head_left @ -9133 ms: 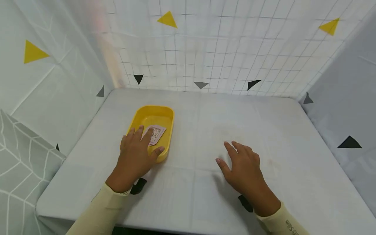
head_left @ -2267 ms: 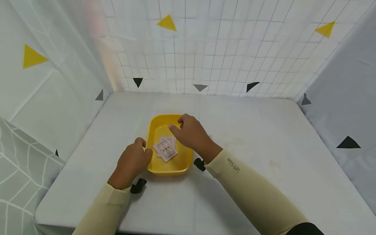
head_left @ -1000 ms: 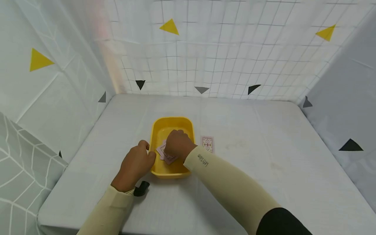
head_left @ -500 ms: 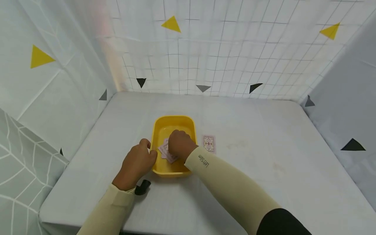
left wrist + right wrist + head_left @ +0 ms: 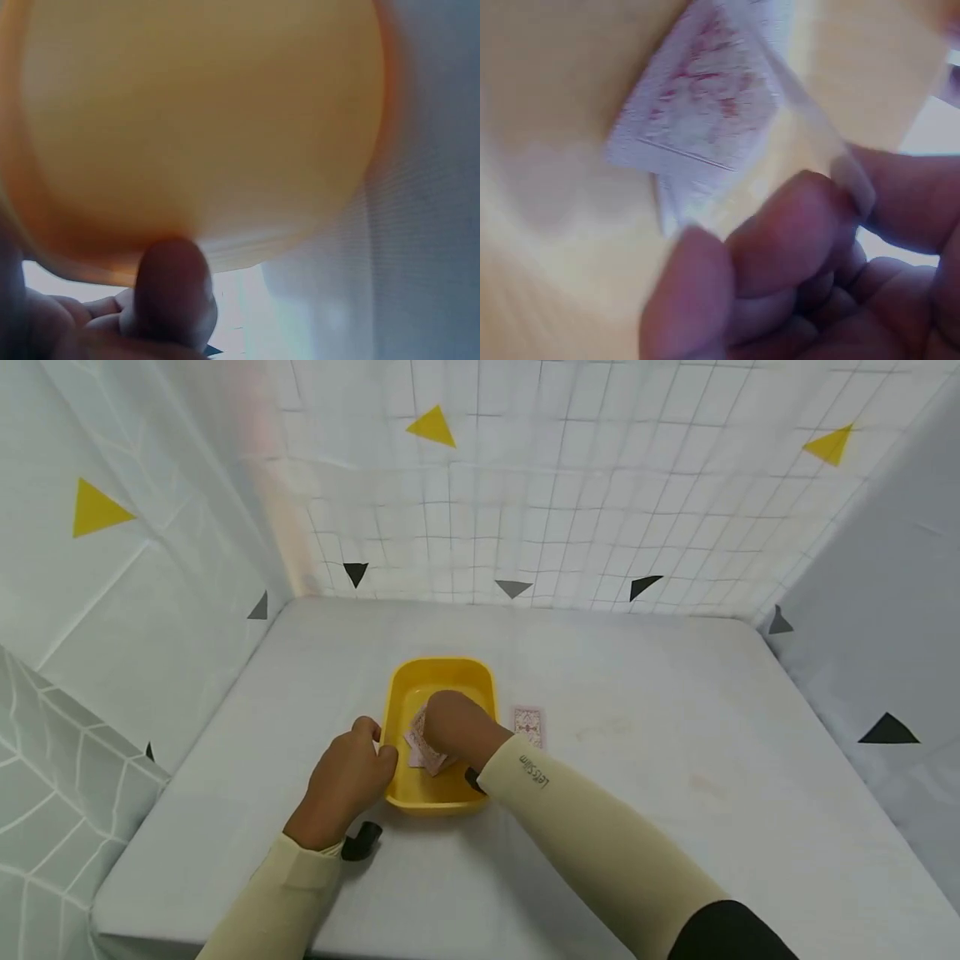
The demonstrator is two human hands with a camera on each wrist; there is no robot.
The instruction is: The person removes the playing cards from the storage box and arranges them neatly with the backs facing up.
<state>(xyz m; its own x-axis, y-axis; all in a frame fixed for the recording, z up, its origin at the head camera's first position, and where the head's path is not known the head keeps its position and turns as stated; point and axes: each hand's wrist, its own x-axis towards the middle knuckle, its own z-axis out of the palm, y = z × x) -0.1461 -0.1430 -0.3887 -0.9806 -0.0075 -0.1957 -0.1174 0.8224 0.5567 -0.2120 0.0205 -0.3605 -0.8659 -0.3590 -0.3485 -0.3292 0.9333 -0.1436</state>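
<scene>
A yellow plastic tray stands on the table. My left hand holds the tray's left side, thumb and fingers at the rim; the left wrist view shows the tray wall close up with a fingertip against it. Inside lie several playing cards, face down with red patterned backs, loosely fanned. My right hand reaches into the tray and partly covers them. In the right wrist view, its thumb and finger pinch one card, seen nearly edge-on, tilted up above the other cards.
One face-down card lies on the white-covered table just right of the tray, partly behind the right sleeve. White sheets with yellow and dark triangles hang at the back and sides.
Since the earliest frame the tray has moved right, and one card now lies on the table beside it. During the last second the right hand stays in the tray, turning slightly.
</scene>
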